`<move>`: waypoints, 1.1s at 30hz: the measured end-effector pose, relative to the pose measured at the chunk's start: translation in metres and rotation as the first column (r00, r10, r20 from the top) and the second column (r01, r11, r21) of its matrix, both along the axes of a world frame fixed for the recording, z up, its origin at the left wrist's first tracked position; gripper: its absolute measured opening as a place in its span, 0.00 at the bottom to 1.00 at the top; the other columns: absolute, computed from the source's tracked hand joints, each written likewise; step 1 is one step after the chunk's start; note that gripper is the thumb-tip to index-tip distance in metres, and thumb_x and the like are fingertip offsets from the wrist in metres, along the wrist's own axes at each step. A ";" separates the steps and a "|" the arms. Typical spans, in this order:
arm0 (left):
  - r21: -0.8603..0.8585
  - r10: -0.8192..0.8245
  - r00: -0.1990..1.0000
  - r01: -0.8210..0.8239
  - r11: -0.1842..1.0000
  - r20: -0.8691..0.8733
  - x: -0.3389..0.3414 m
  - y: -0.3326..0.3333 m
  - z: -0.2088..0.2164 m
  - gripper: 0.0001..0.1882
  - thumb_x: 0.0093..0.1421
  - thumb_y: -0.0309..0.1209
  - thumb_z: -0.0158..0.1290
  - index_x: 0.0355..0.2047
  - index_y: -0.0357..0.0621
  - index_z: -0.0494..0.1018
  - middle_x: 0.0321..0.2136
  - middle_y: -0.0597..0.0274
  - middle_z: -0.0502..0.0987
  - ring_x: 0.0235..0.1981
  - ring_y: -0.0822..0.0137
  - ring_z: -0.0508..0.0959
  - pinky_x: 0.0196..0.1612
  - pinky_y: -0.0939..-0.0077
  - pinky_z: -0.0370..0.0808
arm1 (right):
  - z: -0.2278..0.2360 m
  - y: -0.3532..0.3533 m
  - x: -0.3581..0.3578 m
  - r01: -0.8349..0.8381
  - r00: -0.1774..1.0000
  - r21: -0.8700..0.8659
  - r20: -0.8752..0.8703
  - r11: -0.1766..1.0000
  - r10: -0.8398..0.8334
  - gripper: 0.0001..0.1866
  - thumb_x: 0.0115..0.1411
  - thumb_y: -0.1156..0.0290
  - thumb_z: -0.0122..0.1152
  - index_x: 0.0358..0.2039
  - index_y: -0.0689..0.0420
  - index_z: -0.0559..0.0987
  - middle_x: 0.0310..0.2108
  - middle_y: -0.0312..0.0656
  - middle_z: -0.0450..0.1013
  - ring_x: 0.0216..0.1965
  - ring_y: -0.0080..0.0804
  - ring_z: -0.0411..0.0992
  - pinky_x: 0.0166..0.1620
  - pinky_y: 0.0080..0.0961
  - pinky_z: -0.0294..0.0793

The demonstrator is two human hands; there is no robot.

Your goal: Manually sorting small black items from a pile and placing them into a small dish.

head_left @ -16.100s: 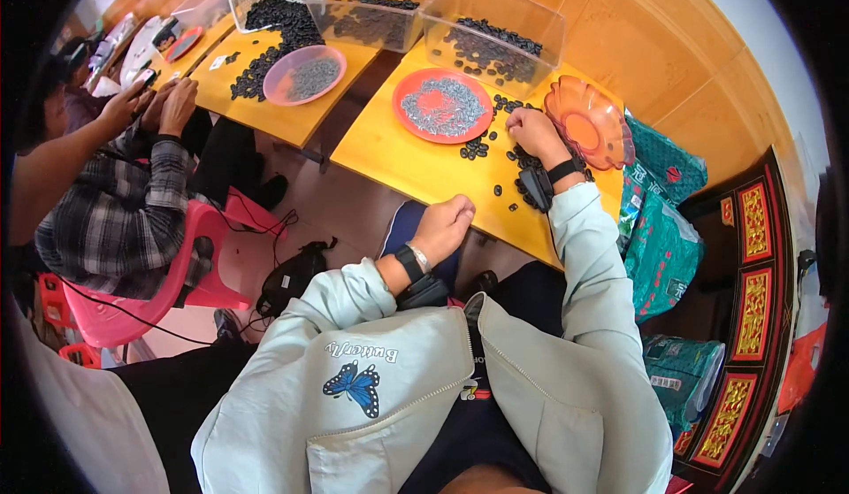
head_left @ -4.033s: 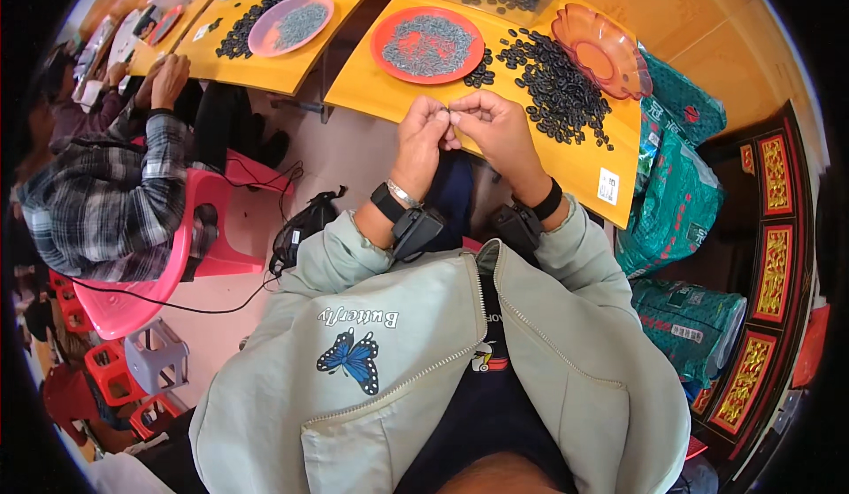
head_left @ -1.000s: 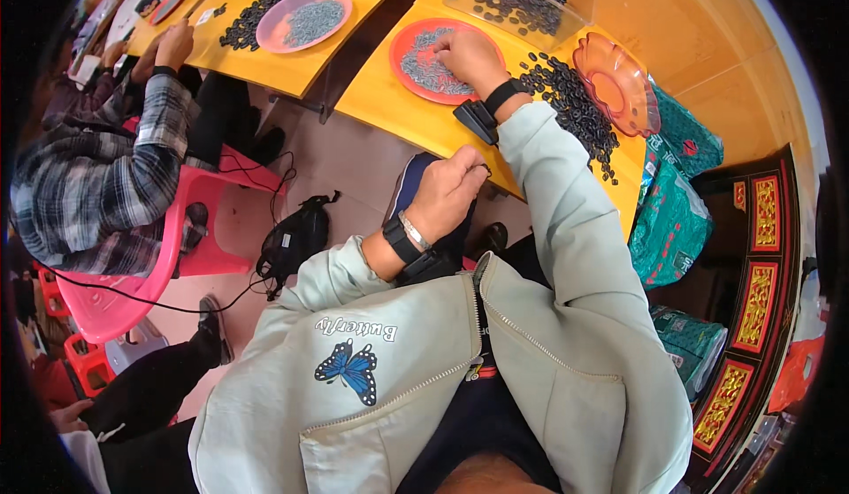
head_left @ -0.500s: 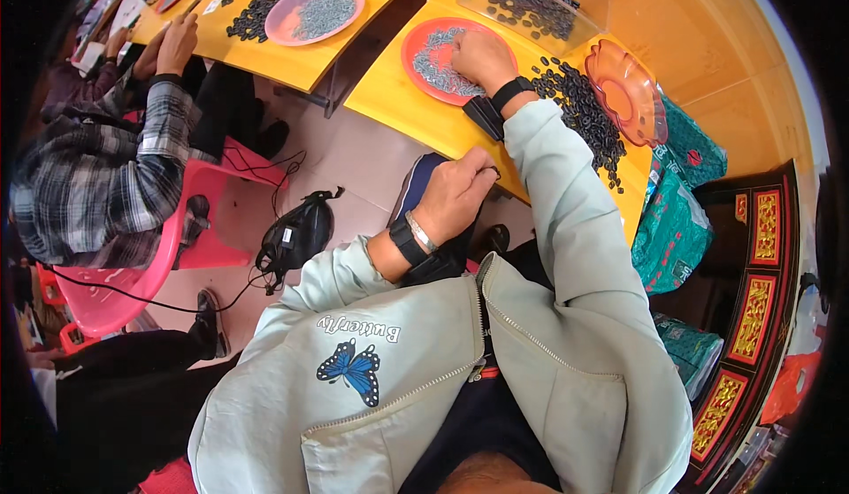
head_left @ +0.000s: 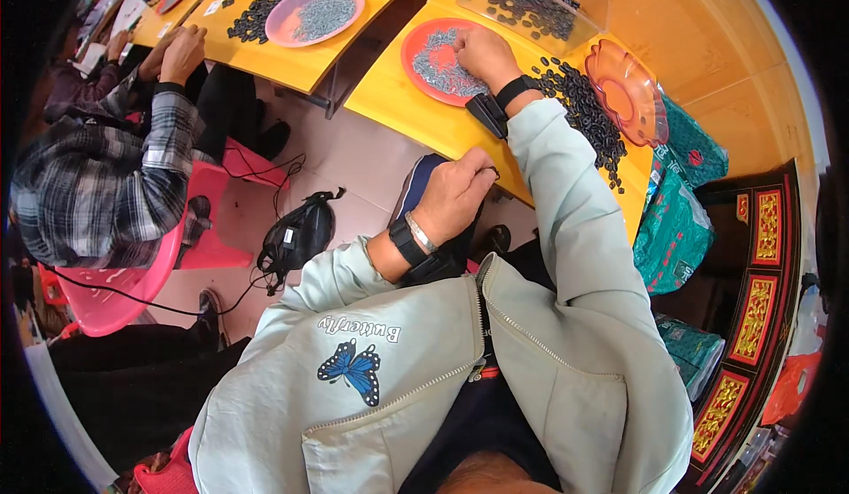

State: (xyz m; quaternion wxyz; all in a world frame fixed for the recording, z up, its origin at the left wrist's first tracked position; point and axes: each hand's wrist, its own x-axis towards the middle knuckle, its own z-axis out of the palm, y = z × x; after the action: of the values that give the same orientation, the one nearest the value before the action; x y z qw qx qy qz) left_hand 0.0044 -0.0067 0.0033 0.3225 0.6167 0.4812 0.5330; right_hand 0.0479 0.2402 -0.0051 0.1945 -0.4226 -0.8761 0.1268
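Observation:
My left hand point(head_left: 454, 195) is closed in a pinch just off the near edge of the yellow table point(head_left: 385, 96). A small black part point(head_left: 495, 173) shows at its fingertips, like the black oval pieces point(head_left: 579, 109) heaped on the table. My right hand point(head_left: 488, 57) reaches over the red plate point(head_left: 444, 27), its fingers bent together at the small grey metal pieces point(head_left: 433, 65), which look like screws. Its fingertips are partly hidden, so what they hold cannot be made out.
An orange scalloped bowl point(head_left: 619, 87) lies beside the black heap, and a clear bin point(head_left: 531, 3) of black pieces stands behind. Green bags point(head_left: 676, 229) are right of the table. At left, a person in a checked shirt point(head_left: 106, 184) sits near a pink plate point(head_left: 314, 15) of grey pieces.
My right hand has shifted slightly to the right over the red plate. My left hand stays still with the small black part. The person at left has moved their hands slightly lower.

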 end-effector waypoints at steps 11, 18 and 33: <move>0.000 0.015 1.000 -0.015 1.000 -0.003 0.002 -0.004 0.002 0.06 0.59 0.27 0.45 0.30 0.36 0.66 0.15 0.57 0.69 0.17 0.63 0.72 0.23 0.73 0.68 | 0.003 -0.005 -0.011 -0.176 0.984 0.045 0.025 0.983 0.175 0.09 0.47 0.71 0.58 0.30 0.54 0.81 0.27 0.46 0.76 0.32 0.44 0.73 0.36 0.36 0.71; -0.006 0.031 0.999 -0.031 1.000 0.015 0.002 -0.007 0.006 0.05 0.59 0.27 0.45 0.30 0.37 0.66 0.15 0.57 0.69 0.17 0.62 0.72 0.23 0.73 0.68 | -0.001 -0.002 -0.017 -0.251 0.968 -0.001 0.007 0.968 0.252 0.08 0.48 0.71 0.58 0.29 0.56 0.80 0.27 0.48 0.75 0.33 0.46 0.73 0.36 0.36 0.71; -0.009 0.029 0.999 -0.029 1.000 -0.016 -0.001 -0.008 -0.004 0.06 0.59 0.28 0.45 0.31 0.37 0.66 0.15 0.58 0.69 0.17 0.63 0.73 0.23 0.73 0.68 | -0.013 0.011 -0.007 -0.140 0.990 0.167 0.023 0.976 0.138 0.06 0.51 0.72 0.54 0.28 0.60 0.74 0.27 0.53 0.73 0.32 0.52 0.71 0.35 0.41 0.70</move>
State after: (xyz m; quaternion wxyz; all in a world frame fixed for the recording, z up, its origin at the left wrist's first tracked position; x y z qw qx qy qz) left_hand 0.0037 -0.0146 -0.0010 0.3137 0.6123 0.4951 0.5307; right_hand 0.0405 0.2508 -0.0181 0.2153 -0.3430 -0.9121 0.0634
